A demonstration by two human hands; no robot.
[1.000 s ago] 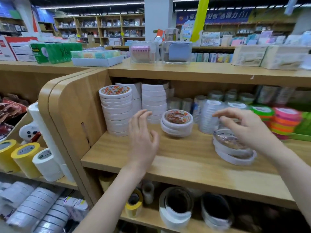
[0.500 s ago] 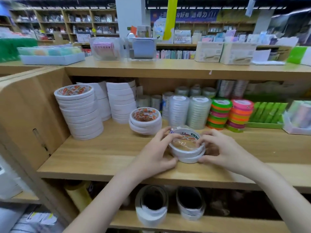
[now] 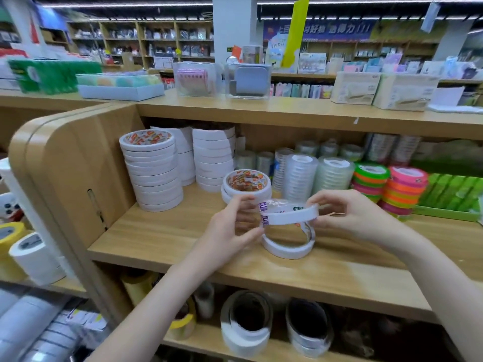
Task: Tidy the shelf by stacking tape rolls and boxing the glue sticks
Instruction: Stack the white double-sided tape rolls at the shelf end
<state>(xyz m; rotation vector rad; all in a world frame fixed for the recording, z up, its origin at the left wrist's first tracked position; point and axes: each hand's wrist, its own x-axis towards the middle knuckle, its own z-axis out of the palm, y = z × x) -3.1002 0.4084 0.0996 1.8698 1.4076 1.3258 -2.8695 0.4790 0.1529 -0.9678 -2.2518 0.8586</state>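
Note:
A white tape roll (image 3: 288, 215) in clear wrap is lifted a little above the wooden shelf (image 3: 162, 239). My left hand (image 3: 230, 231) pinches its left rim and my right hand (image 3: 347, 215) pinches its right rim. Directly under it another white roll (image 3: 287, 250) lies flat on the shelf. A short stack of white rolls with a red-printed core (image 3: 247, 184) sits just behind my left hand. A tall stack of the same white rolls (image 3: 151, 171) stands at the shelf's left end. No glue sticks can be made out.
More white stacks (image 3: 213, 155) stand at the back. Clear tape stacks (image 3: 300, 176) and neon colored stacks (image 3: 403, 192) fill the right side, with green boxes (image 3: 449, 194) beyond. Large rolls (image 3: 245, 320) lie on the lower shelf. The shelf's curved side panel (image 3: 65, 165) closes the left.
Both hands have raised the top wrapped roll off the one beneath it; half a second ago they were closing around the pair on the shelf.

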